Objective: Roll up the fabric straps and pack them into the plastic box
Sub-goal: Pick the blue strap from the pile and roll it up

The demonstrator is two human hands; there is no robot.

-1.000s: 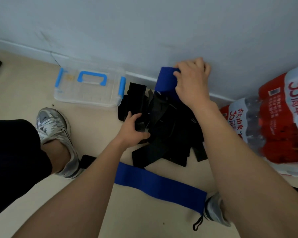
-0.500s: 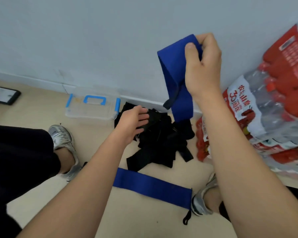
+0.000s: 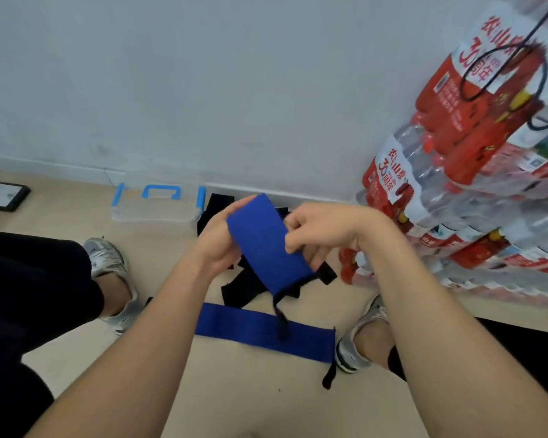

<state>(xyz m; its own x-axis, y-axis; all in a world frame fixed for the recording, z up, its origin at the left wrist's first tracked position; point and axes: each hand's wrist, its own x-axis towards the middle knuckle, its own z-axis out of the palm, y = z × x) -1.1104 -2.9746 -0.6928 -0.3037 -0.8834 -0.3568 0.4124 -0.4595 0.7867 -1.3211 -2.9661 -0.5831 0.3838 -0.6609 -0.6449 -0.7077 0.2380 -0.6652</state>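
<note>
While the left hand and the right hand grip the blue strap by its sides, I think it should be rolled tight from one end, edges even.

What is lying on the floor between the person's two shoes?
A flat blue strap lies there, unrolled, as the head view shows.

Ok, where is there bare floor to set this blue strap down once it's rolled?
Bare beige floor lies between the clear plastic box with blue latches and the grey left shoe, and again nearer you than the flat blue fabric strap. Crowded: the pile of black fabric straps fills the gap between box and shrink-wrapped water bottle packs.
</note>
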